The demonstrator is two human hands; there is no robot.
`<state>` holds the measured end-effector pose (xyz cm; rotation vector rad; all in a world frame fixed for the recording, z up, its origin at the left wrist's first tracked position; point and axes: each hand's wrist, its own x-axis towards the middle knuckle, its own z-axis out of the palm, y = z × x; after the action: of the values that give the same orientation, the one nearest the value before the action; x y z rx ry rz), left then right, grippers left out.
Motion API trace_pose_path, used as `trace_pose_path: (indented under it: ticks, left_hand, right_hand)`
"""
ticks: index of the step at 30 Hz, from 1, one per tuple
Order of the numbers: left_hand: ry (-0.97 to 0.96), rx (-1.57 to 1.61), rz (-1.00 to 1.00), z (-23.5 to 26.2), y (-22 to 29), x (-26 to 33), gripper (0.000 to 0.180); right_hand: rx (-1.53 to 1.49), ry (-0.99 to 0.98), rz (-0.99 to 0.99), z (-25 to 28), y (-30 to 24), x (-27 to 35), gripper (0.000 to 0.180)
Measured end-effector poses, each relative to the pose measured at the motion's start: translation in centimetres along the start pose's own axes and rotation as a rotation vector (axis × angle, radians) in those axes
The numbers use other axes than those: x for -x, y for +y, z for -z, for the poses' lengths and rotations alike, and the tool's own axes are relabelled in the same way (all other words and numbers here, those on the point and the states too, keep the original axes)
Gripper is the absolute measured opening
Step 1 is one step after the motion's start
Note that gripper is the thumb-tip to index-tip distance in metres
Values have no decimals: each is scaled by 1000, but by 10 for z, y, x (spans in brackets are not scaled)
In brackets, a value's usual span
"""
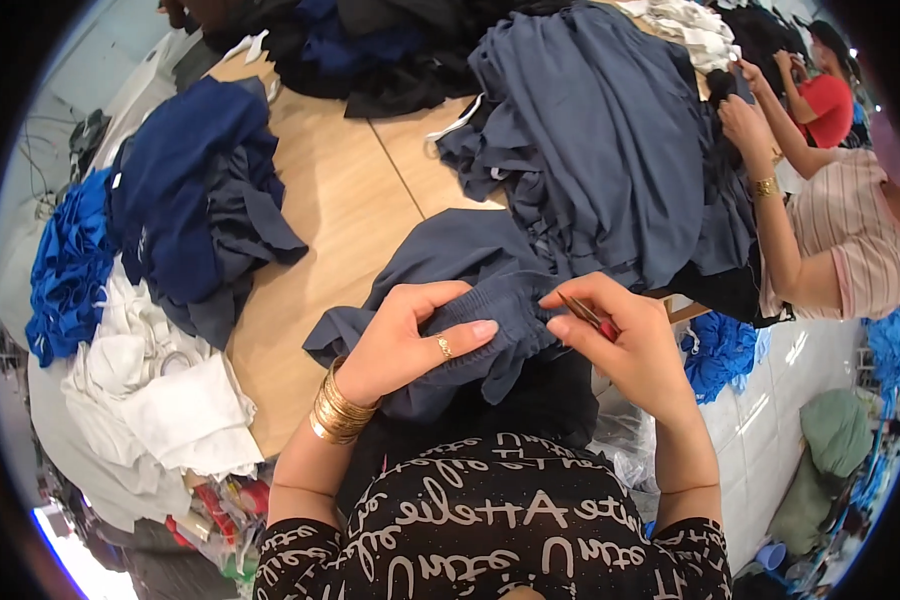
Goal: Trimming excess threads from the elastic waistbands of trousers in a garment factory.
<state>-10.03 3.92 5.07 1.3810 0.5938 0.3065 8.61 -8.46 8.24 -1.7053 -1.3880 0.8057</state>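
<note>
Left grip [415, 335]: closed on the grey-blue garment [450, 245]; its gathered band [492, 308] is pressed from above by the thumb, the other fingers being partly hidden by the cloth.
Right grip [610, 335]: nearly closed, a small gap being left between thumb and forefinger tips; a slim pointed tool [576, 307] with a red part is held within it. The tips are set at the band's right end; whether cloth is pinched there cannot be told.
Garment, place: spread across the near edge of the tabletop [335, 170], its near folds hung before the wearer's black printed top [490, 510].
Grey heap [600, 140]: piled far right, met by the held garment; free room on that side is blocked by it.
Dark heap [400, 65]: black and navy cloth, laid at the far side.
Navy heap [185, 180]: placed left, with grey cloth included.
Blue bundle [70, 265]: set at the far left, beside the navy heap.
White cloth [185, 410]: stacked near left.
Co-worker in striped top [835, 235]: seen at right, both hands raised over dark cloth.
Co-worker in red [827, 110]: seen farther off.
Floor, right: a blue pile [718, 355] and a green sack [835, 430] are noted.
</note>
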Motion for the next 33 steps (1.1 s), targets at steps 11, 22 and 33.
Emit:
trace_pose_path:
  ticks: [11, 22, 33]
  left_hand:
    - [-62, -62, -55, 8, -7, 3, 17]
    - [-70, -105, -62, 8, -7, 0, 17]
    - [-82, 97, 26, 1, -9, -3, 19]
  right_hand:
    - [-347, -298, -316, -15, -16, 7, 14]
    - [-189, -74, -13, -24, -2, 8, 6]
    - [215, 167, 463, -36, 16, -1, 26]
